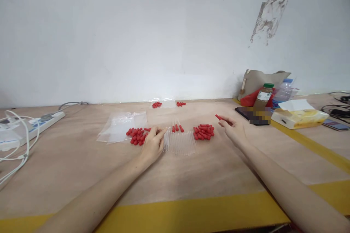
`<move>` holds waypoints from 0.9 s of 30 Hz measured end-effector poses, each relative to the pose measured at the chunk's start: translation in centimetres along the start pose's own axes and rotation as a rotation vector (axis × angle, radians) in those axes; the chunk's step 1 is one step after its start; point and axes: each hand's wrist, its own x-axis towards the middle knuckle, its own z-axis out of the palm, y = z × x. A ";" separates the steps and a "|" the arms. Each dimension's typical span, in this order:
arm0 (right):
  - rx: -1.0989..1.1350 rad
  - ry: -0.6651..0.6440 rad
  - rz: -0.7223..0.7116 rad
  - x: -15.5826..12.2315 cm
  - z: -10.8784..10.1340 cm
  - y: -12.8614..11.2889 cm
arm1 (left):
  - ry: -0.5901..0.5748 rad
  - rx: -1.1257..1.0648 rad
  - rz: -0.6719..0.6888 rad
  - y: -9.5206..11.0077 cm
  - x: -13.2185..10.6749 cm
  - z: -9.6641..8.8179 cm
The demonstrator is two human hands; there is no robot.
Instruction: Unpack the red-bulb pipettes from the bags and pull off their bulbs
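My right hand [232, 129] is raised a little over the table and pinches a red rubber dropper bulb [218, 117] between its fingertips. My left hand [154, 145] is closed at the left end of a row of clear dropper tubes [182, 143], its fingertips pinching what looks like one thin tube. That hand partly hides a pile of red bulbs [138, 135]. On the right of the row lies another pile of red bulbs [203, 132]. Just behind the row, 3 tubes with red bulbs fitted [177, 127] lie side by side, bulbs toward me.
Clear plastic bags [120, 127] lie at left, and a bag with more red bulbs [168, 103] is by the wall. A power strip with white cables [30, 129] is far left. A dark tablet [257, 118], bottle [264, 98] and tissue pack [300, 116] stand at right.
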 end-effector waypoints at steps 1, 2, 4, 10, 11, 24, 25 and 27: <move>0.018 -0.020 0.025 0.0 0.1 0.3 | 0.017 -0.008 0.020 -0.1 0.0 0.3; 0.030 -0.030 0.031 -0.1 0.2 0.4 | 0.033 -0.015 0.041 -0.3 0.0 0.7; 0.021 -0.035 0.014 -0.4 0.6 0.4 | 0.046 -0.027 0.077 -0.7 0.0 1.3; -0.134 -0.137 -0.051 -1.2 1.2 0.1 | -0.090 -0.059 0.122 -0.6 -0.6 1.6; -0.156 -0.151 -0.064 -1.1 1.2 0.2 | -0.126 -0.064 0.133 -0.4 -0.6 1.4; -0.484 -0.172 -0.277 -0.7 1.4 0.4 | -0.224 -0.056 0.189 -0.2 -0.8 0.6; -0.485 -0.146 -0.275 -0.7 1.3 0.3 | -0.228 -0.058 0.194 -0.2 -0.8 0.6; -0.483 -0.079 -0.240 -0.6 1.0 0.4 | -0.243 -0.054 0.205 -0.3 -0.9 0.6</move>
